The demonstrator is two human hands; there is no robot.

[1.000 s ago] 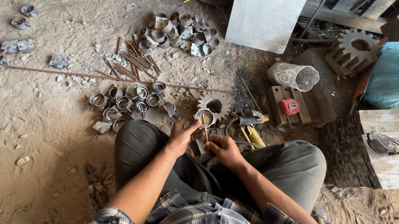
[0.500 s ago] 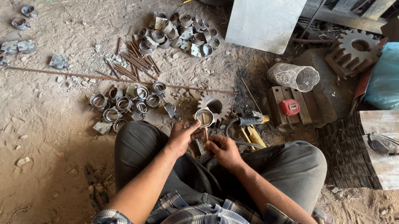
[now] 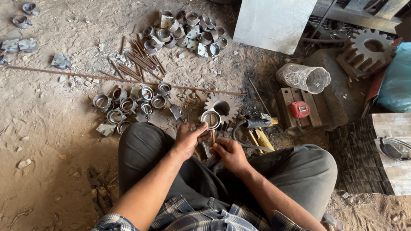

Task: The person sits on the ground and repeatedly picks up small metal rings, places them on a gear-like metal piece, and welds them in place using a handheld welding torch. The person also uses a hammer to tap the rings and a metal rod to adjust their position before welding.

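We squat on a dirt floor, knees apart. Our left hand (image 3: 188,140) pinches a metal ring (image 3: 210,118) just above the ground, beside a gear (image 3: 226,107). Our right hand (image 3: 231,154) closes its fingers around a thin rod (image 3: 212,136) reaching toward the ring. The rod looks slim; a slip could jab our fingers or drop the ring among the loose rings (image 3: 131,106) nearby.

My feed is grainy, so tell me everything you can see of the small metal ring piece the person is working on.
The small grey metal ring piece is a short open cylinder of bent strip, dull and scuffed, its opening facing the camera. It sits just above the person's knees, beside a rusty toothed gear on the dirt. The left hand touches its lower edge; the right hand holds a thin rusty rod beneath it.
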